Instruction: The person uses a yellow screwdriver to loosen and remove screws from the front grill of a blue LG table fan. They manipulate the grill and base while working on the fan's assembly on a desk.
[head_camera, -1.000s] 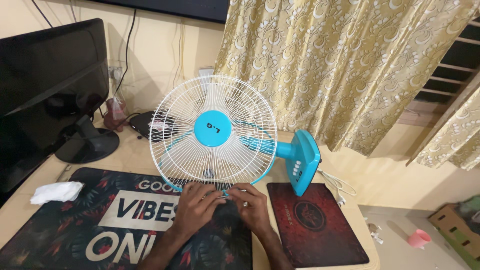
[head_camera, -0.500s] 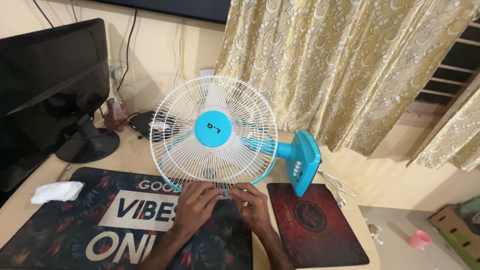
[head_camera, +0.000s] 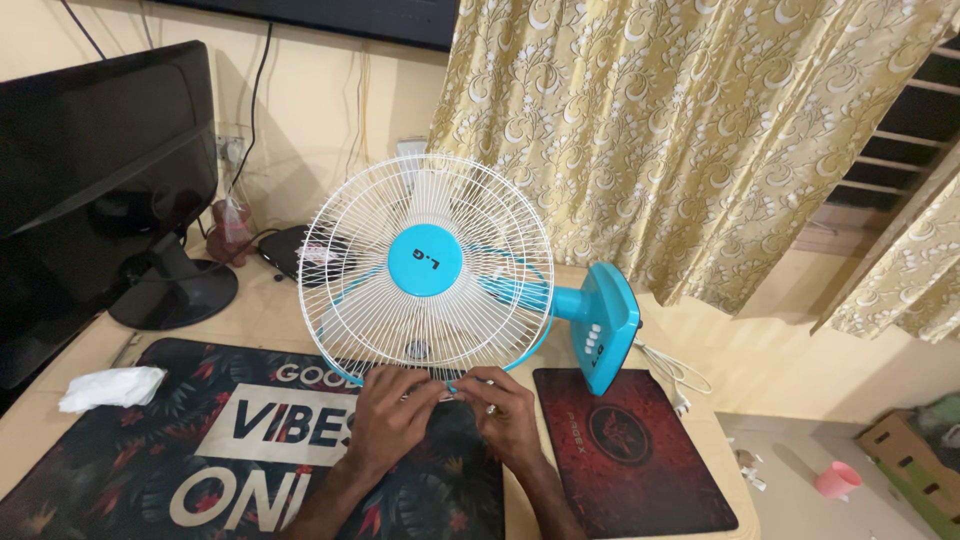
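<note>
A table fan lies tipped on the desk, its white wire front grille (head_camera: 425, 265) with a blue centre cap facing me and its blue base (head_camera: 607, 327) sticking out to the right. My left hand (head_camera: 392, 415) and my right hand (head_camera: 502, 410) meet at the lower rim of the grille, fingertips pinching the rim's edge close together. Both hands rest over a large dark desk mat (head_camera: 200, 450) with white lettering. What my fingertips pinch is too small to make out.
A black monitor (head_camera: 95, 190) stands at the left on its stand. A crumpled white tissue (head_camera: 110, 387) lies on the mat's left edge. A dark red mouse pad (head_camera: 630, 450) sits right of my hands. Patterned curtains (head_camera: 690, 130) hang behind. A pink cup (head_camera: 836, 480) is on the floor.
</note>
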